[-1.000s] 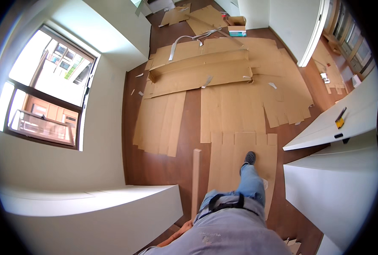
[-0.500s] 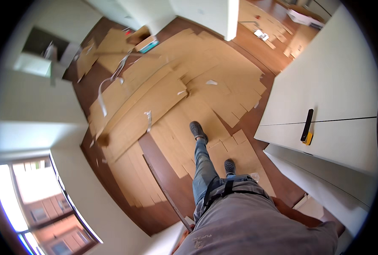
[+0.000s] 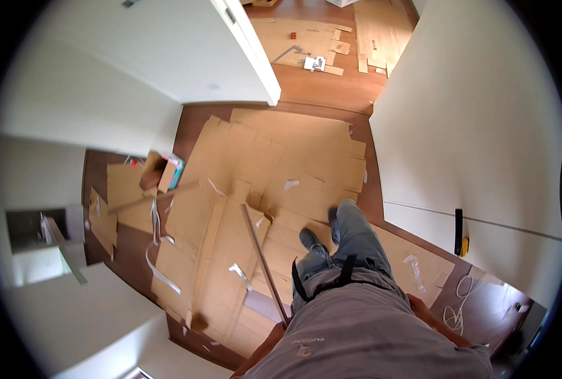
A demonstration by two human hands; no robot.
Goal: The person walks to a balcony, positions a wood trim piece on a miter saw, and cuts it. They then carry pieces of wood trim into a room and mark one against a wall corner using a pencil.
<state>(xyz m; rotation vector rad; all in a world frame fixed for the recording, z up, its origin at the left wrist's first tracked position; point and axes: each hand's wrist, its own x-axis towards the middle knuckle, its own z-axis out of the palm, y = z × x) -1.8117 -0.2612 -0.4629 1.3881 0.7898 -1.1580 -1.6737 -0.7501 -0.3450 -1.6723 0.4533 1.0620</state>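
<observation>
Over the cardboard sheets [image 3: 312, 142], I see the long wooden strip [image 3: 265, 262] slanting on my feed, its near end held in the grip of the left hand [image 3: 281, 328]. The right hand [image 3: 415, 302] is mostly hidden; I cannot tell its grip. An open carton [image 3: 166, 177] sits at the sheets' left side; a white panel [image 3: 464, 139] stands right of them.

From the person's head, a wide fisheye camera looks steeply down over the grey T-shirt [image 3: 369, 328], which looms closest along the lower edge, and past the jeans [image 3: 358, 239] to the shoes [image 3: 308, 237]. Facing forward too, it takes in cardboard sheets [image 3: 312, 142] farther away and, most distant, wooden floor [image 3: 322, 88] at the top.
</observation>
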